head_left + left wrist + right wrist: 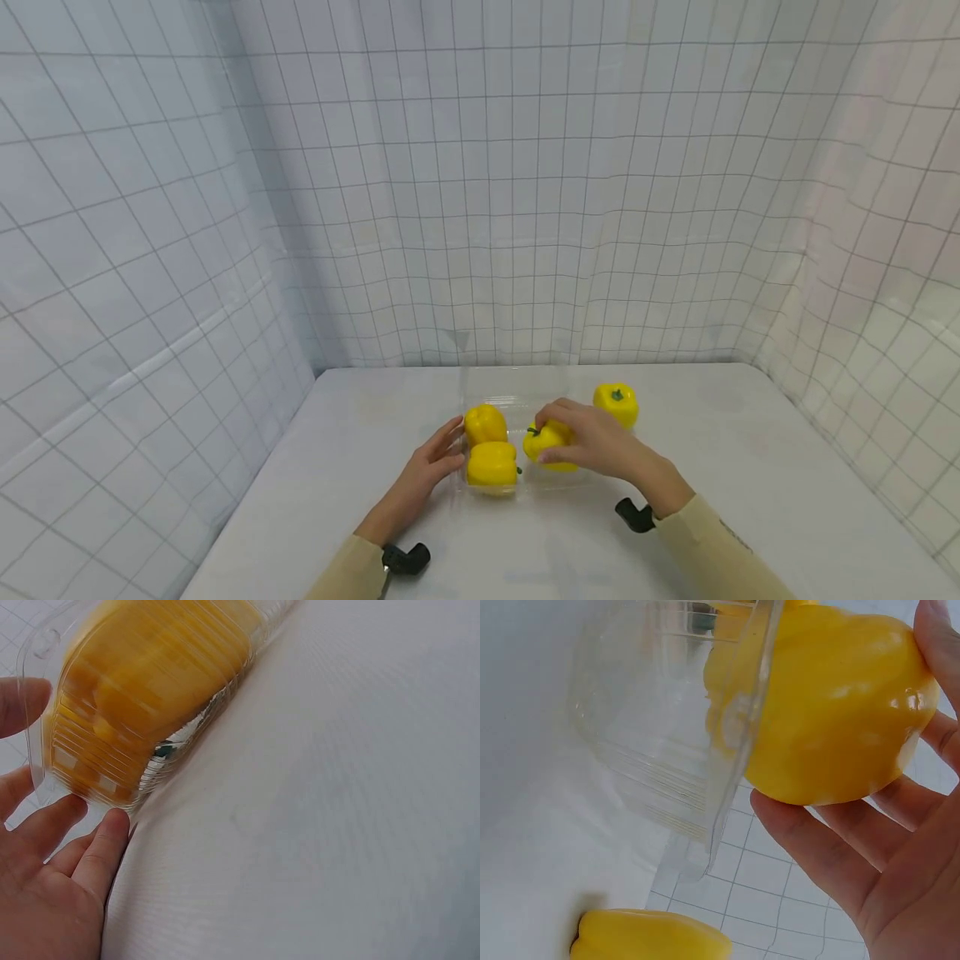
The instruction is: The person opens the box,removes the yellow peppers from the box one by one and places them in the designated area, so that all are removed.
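Observation:
A clear plastic container [169, 761] holds two yellow peppers, one [485, 424] behind the other [492, 465], on its left side. My left hand [429, 475] rests against the container's left wall, fingers relaxed, the thumb over the rim. My right hand [600, 442] grips a third yellow pepper [840, 705], thumb on one side and fingers on the other, at the right part of the container. In the right wrist view this pepper is partly past the rim [739, 750].
Another yellow pepper [617, 404] stands on the white table [337, 433] behind and right of the container. The container's clear lid [513, 382] appears raised at the back. Gridded white curtains [510, 208] surround the table's back and sides.

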`<state>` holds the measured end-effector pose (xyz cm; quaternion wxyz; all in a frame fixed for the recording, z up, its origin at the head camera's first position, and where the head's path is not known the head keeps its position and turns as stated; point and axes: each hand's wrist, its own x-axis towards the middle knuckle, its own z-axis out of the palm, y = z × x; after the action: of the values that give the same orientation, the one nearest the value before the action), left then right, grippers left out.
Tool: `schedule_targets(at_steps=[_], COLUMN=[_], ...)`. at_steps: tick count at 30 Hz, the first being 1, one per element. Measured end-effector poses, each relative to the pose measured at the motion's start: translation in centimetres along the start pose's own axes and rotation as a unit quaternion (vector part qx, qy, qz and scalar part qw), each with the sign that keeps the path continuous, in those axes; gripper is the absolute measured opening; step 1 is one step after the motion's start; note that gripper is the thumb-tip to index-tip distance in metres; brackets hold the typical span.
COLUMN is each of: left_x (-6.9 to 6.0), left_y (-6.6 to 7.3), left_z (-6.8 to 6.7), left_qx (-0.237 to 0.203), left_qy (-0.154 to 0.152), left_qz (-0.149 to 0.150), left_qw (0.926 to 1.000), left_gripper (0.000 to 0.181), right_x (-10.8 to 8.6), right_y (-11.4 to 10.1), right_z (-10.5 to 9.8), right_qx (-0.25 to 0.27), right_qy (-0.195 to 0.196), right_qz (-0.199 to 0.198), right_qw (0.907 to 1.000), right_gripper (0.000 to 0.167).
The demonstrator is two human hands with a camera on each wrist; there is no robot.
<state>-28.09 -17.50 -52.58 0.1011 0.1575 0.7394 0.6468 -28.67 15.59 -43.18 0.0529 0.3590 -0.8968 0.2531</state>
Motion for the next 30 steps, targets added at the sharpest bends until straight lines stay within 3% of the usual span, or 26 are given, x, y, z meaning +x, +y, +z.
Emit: schedule_targets(at_steps=[14,30], left_x=[-0.1,-0.4], left_y=[0.2,0.6], left_z=[0.1,0.3], left_qx=[-0.005,0.014], left_qy=[0.004,0.004], left_qz=[-0.008,-0.013], left_qw=[0.9999,0.9998], left_gripper=[0.065,0.065], right_x=[-0.8,-2.0], right_y=[0.1,0.4], right_z=[-0.9,-2.1], right_qx=[0.055,0.054], right_qy=[0.027,0.079], right_qz=[-0.014,-0.054], right_qw=[0.998,0.994], right_gripper=[0.044,0.043])
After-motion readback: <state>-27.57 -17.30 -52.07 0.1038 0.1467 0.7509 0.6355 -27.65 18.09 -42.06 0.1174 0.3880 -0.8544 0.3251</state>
